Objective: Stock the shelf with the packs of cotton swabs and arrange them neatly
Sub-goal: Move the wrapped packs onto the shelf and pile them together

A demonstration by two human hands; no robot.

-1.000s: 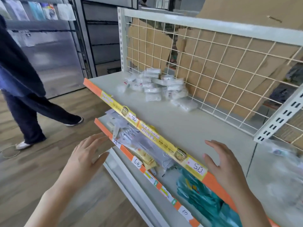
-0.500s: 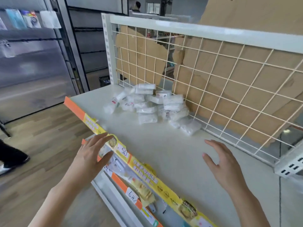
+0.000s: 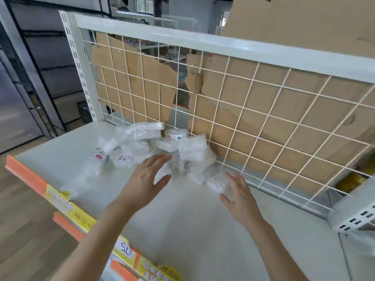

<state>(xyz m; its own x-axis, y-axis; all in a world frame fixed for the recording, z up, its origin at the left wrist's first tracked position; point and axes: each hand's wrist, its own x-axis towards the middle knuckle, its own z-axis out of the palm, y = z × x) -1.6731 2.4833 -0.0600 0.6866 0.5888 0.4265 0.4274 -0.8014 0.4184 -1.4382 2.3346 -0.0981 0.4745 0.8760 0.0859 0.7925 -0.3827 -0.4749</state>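
- Hovering over the shelf (image 3: pixel 182 224), left hand (image 3: pixel 149 179) is spread flat beside the packs (image 3: pixel 146 136), empty.
- Nearby, right hand (image 3: pixel 240 197), fingers likewise splayed, holds nothing.

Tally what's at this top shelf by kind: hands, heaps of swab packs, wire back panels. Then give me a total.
Hands: 2, left hand and right hand
Heap of swab packs: 1, single packs too blurred to count
Wire panel: 1
Total: 4

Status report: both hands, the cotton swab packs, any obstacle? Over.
Left hand open, at the cotton swab packs. Right hand open, empty, beside them. Packs heaped untidily against wire grid. No obstacle seen.
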